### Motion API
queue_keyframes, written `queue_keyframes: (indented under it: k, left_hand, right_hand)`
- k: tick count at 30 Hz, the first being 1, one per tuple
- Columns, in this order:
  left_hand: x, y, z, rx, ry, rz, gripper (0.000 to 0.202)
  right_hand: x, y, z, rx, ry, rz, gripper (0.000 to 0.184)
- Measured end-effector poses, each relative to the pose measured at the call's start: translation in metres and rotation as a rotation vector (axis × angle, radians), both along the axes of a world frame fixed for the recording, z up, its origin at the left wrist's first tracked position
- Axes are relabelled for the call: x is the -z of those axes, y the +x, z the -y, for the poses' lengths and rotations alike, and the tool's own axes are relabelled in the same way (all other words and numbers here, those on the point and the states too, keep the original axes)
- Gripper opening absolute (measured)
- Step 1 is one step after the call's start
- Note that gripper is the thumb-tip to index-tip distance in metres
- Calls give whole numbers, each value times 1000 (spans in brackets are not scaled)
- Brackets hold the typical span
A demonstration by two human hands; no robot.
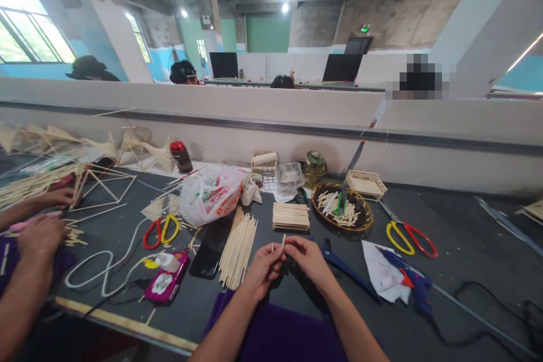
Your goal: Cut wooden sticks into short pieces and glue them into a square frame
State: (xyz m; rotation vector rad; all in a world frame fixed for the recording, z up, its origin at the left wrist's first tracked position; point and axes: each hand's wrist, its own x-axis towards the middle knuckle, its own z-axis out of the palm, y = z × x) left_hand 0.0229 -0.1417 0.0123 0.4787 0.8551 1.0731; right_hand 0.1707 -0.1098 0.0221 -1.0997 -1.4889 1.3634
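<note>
My left hand (263, 268) and my right hand (306, 256) meet over the near edge of the dark table (458, 232), fingers pinched together. Both grip short thin wooden sticks (283, 241) whose tips poke up between the fingers. Just left of my hands lies a bundle of long bamboo sticks (237, 247). Beyond them sits a flat stack of cut sticks (291, 216). A round dish (343, 207) holding stick pieces is at the back right.
Another person's hands (40, 232) work at the far left among stick frames. Around lie a plastic bag (211, 193), red-and-yellow scissors (410, 236), a second pair (160, 231), a black phone (211, 250), a blue glue gun (413, 281), a white cable (106, 263) and a divider wall (271, 124).
</note>
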Motion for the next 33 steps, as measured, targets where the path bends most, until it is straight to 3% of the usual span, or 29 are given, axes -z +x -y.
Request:
queue_keyframes:
  k: [10, 15, 19, 28, 33]
  left_hand:
    - [-5, 15, 5, 53, 8, 51, 27]
    - [-7, 14, 8, 55, -105, 240, 35]
    - [-8, 7, 12, 61, -157, 406, 50]
    - [-7, 2, 16, 77, -113, 574, 51]
    - [-10, 2, 16, 89, -77, 580, 51]
  right_hand:
    - [-12, 9, 10, 41, -192, -224, 33]
    - [-12, 11, 12, 111, -261, -318, 33]
    - [-8, 16, 13, 137, -306, -342, 34]
    - [-7, 17, 22, 109, -346, -363, 43]
    - [-10, 14, 27, 78, -308, -302, 36]
